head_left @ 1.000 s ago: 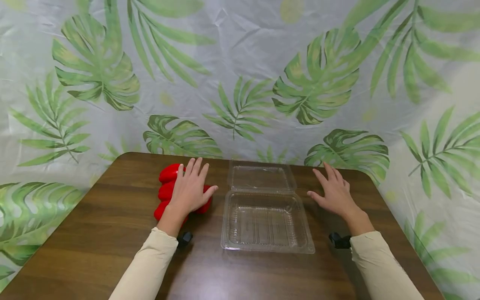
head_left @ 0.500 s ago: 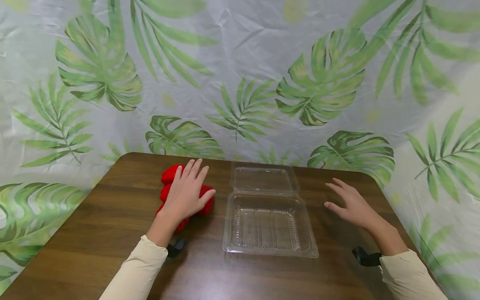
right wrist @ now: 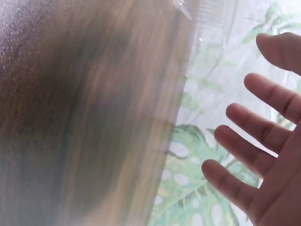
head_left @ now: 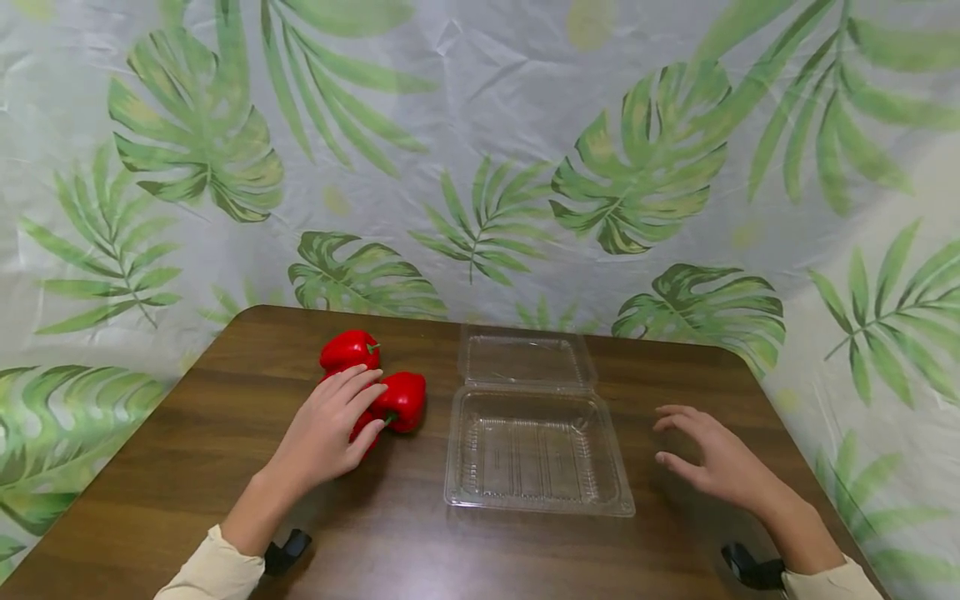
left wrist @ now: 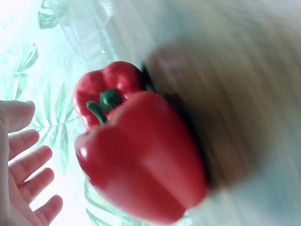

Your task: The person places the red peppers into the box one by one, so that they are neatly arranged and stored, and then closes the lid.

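Several red bell peppers [head_left: 405, 400] with green stems lie grouped on the left of the table, partly covered by my left hand [head_left: 322, 433] in the head view. That hand hovers above them, fingers loosely extended and holding nothing. From the left wrist, one bell pepper [left wrist: 141, 155] shows large, with another behind it, both apart from the fingers. A clear plastic clamshell container [head_left: 536, 504] lies unfolded at the middle, its lid laid back toward the wall. My right hand [head_left: 720, 462] is held to the right of the container, fingers relaxed, nothing in it.
The brown wooden table [head_left: 420, 554] has rounded far corners. Behind it hangs a white cloth [head_left: 495, 108] printed with green leaves. Dark wrist cameras [head_left: 288, 550] are strapped below both hands.
My left hand has drawn back toward me and to the left, uncovering more of the bell peppers. My right hand has moved to the right and nearer. The container stays put.
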A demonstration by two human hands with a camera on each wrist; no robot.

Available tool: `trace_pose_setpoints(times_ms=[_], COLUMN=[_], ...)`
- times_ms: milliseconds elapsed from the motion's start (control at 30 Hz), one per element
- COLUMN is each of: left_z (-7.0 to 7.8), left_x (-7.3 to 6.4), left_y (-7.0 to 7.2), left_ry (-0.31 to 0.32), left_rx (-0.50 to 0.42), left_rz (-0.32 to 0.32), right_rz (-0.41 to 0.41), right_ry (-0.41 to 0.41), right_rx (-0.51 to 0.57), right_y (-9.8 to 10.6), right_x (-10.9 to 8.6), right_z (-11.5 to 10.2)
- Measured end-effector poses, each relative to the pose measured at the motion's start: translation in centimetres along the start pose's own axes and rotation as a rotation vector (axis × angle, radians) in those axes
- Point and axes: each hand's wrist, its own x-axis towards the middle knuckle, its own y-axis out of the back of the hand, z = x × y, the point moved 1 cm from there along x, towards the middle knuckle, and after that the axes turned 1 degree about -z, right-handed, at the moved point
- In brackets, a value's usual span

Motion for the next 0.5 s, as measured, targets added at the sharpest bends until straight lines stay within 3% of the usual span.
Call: trace_pose_setpoints(times_ms=[267, 500], left_z=[-0.1, -0.1], left_x=[-1.1, -1.4], left_y=[0.2, 0.3], left_ry=[-0.031, -0.02], left_rx=[0.035, 0.029], left_rz=[-0.042, -0.056], right_rz=[-0.079, -0.021], right_ry=[-0.031, 0.029], right_rx=[-0.008, 0.003], right_y=[-0.8, -0.8], right_x=[-0.3, -0.1], right_z=[-0.1, -1.1])
